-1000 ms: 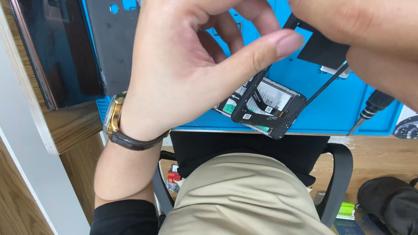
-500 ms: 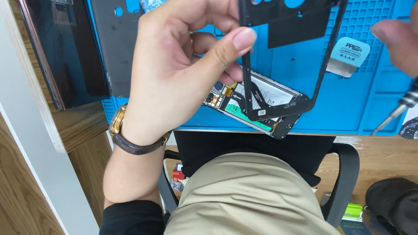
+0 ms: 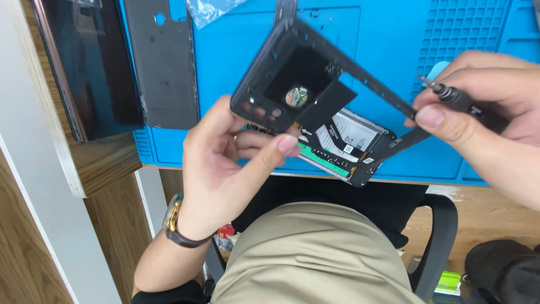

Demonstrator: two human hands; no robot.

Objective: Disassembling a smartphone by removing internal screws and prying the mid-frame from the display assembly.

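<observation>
My left hand point(image 3: 225, 169) pinches the thin, light, flexible phone frame point(image 3: 315, 84) by its corner; right hand point(image 3: 484, 107) fingers grip a screwdriver point(image 3: 450, 95).

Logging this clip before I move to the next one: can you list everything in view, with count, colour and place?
phone frame: 1, black, lifted above the mat, pinched at its lower corner by the left hand
opened phone body: 1, black with a white-labelled battery, on the mat's near edge
work mat: 1, blue, on the desk
back panel: 1, dark grey, left part of the mat
glass panel: 1, glossy black, on the wooden desk corner
screwdriver: 1, dark, in the right hand
plastic bag: 1, clear, top edge
chair: 1, black, under the person
wristwatch: 1, gold with dark strap, left wrist
left hand: 1
right hand: 1
</observation>
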